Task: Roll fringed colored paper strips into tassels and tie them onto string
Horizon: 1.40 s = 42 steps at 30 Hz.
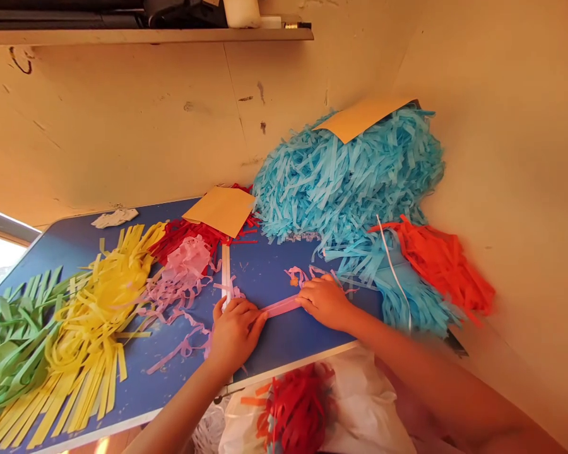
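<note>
A pink tissue paper strip (283, 307) with fringed ends is stretched flat between my two hands over the blue table. My left hand (236, 331) grips one end near the table's fold line, fingers curled. At the other end my right hand (325, 302) pinches the strip, its fingers bent over it. Loose pink fringe sticks out beyond both hands. Left of my left hand lies a pile of pink fringed paper (184, 271), partly on top of red fringe (168, 239).
Yellow (104, 309) and green fringes (16, 347) cover the table's left. A large light-blue fringe heap (345, 176) stands at the back right, an orange-red bundle (447, 261) beside it. Yellow-orange sheets (222, 210) rest on piles. A red bundle (303, 403) lies below the edge. A shelf (146, 36) hangs above.
</note>
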Each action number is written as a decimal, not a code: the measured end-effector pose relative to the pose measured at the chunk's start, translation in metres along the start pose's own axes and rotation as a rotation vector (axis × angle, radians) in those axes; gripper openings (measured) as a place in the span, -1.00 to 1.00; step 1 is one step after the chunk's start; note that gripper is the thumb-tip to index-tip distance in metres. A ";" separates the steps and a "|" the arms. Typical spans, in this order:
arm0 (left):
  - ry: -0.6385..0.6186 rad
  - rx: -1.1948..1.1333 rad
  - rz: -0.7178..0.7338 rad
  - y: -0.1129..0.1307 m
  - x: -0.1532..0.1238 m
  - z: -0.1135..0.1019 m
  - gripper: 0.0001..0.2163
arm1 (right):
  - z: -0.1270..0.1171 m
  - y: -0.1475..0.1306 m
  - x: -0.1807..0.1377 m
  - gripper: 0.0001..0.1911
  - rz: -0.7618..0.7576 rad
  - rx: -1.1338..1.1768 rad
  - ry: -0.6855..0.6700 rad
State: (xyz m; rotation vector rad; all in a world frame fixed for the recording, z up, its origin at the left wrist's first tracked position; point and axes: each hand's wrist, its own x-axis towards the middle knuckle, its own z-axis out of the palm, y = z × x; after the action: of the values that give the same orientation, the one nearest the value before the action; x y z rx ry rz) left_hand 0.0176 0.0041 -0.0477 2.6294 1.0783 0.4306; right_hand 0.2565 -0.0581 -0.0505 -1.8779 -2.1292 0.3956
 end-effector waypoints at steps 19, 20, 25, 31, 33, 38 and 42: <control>0.010 0.145 -0.092 0.003 0.008 0.002 -0.76 | 0.007 -0.001 0.030 -0.70 0.144 -0.041 -0.129; 0.009 0.159 -0.095 0.003 0.008 0.002 -0.77 | 0.006 0.000 0.031 -0.68 0.145 -0.049 -0.134; 0.077 0.224 0.037 0.003 0.006 0.005 -0.85 | -0.011 0.000 0.026 -0.86 0.188 -0.111 -0.060; 0.000 0.243 0.246 0.003 0.007 0.007 -0.76 | -0.011 -0.029 0.001 -0.84 -0.171 -0.249 0.220; -0.008 0.225 0.258 0.006 0.009 0.004 -0.76 | 0.000 -0.033 -0.001 -0.85 -0.326 -0.297 0.147; -0.034 0.230 0.273 0.016 0.013 -0.001 -0.86 | 0.014 -0.019 0.008 -0.79 -0.319 -0.278 0.118; 0.011 0.235 0.241 0.016 0.013 0.004 -0.86 | 0.008 -0.016 0.011 -0.79 -0.242 -0.226 0.117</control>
State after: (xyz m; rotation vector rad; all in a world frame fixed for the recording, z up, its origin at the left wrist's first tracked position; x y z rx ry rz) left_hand 0.0379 0.0019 -0.0435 2.9845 0.8631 0.3879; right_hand 0.2379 -0.0496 -0.0517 -1.6749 -2.3654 -0.0076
